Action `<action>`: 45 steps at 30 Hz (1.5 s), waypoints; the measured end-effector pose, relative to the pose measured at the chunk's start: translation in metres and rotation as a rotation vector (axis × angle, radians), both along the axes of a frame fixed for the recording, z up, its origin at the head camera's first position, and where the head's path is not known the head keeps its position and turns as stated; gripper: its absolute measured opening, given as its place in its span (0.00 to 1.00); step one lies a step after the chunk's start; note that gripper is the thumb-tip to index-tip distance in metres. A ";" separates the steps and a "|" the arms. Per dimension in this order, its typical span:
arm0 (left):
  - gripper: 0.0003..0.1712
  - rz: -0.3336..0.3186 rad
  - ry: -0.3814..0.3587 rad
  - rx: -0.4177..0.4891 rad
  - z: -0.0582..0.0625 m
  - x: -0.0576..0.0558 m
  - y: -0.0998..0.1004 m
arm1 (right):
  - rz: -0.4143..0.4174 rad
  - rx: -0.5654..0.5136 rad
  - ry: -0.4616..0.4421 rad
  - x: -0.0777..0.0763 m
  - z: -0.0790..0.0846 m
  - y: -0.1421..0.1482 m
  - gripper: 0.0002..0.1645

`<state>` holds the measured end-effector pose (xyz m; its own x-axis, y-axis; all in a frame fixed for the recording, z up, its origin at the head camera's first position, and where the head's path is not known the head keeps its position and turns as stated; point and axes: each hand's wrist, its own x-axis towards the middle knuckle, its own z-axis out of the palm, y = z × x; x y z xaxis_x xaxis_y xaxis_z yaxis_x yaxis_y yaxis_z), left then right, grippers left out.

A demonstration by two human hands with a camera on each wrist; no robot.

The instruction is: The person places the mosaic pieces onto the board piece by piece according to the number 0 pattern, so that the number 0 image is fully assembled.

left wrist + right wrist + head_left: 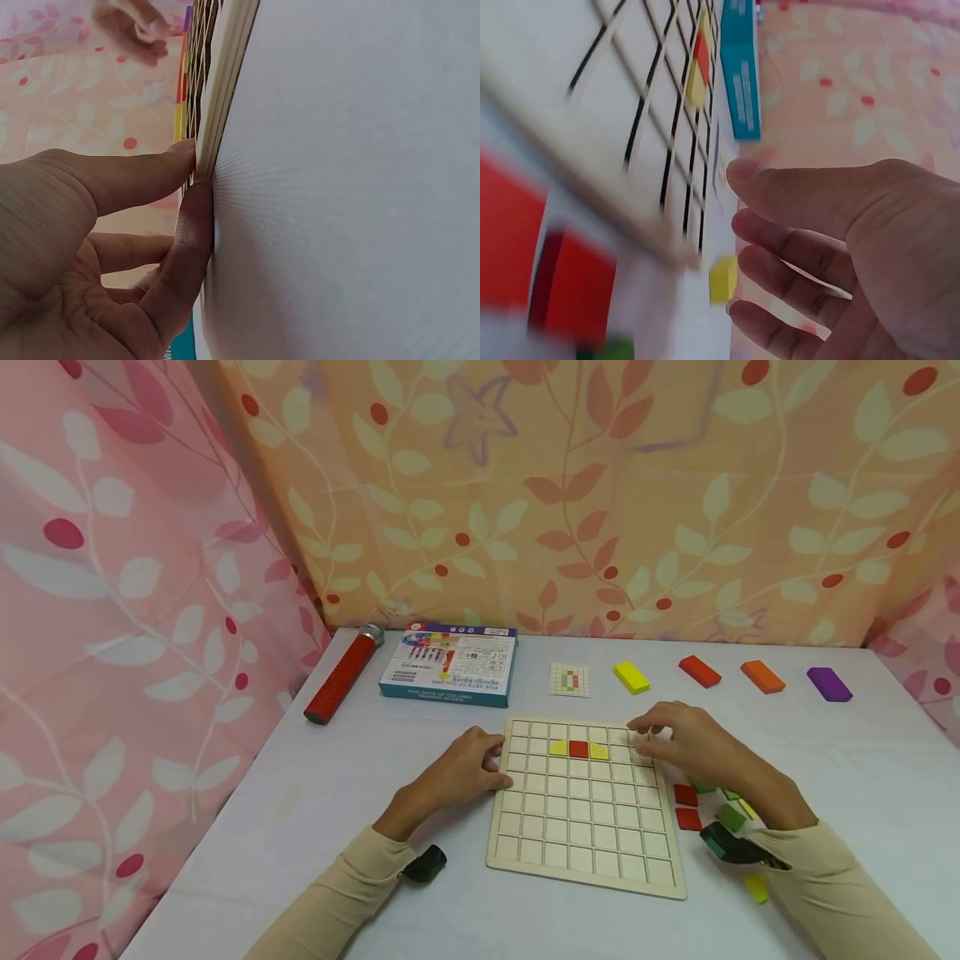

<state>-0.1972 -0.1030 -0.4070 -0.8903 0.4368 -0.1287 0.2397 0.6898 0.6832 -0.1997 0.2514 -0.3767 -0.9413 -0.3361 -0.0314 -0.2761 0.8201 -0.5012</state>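
Note:
A pale wooden grid board [579, 835] lies on the table. In its second row from the back sit a red square tile [578, 749] and two yellow tiles, one at each side, the left one [558, 747] and the right one [598, 751]. At the board's left edge, my left hand [459, 768] pinches the rim between thumb [142, 180] and a finger, as the left wrist view shows. My right hand [693, 739] hovers by the board's far right corner, its fingers loosely bent and holding nothing.
Red tiles [687, 818] and green tiles [731, 817] lie right of the board, partly under my right forearm. Behind stand a small pattern card [570, 680], a box [450, 665], a red microphone-like tube [343, 675], and yellow [632, 677], red [700, 671], orange [762, 677] and purple [829, 684] blocks.

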 end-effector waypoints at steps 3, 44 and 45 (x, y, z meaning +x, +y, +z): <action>0.42 -0.001 0.001 0.000 0.001 0.000 0.000 | -0.053 0.037 0.022 0.006 -0.002 0.029 0.25; 0.42 0.017 -0.015 0.001 0.000 0.000 0.002 | 0.011 -0.068 0.008 0.027 -0.011 0.027 0.20; 0.42 0.018 -0.016 0.001 0.000 0.001 0.002 | 0.029 -0.077 0.011 0.027 -0.012 0.021 0.20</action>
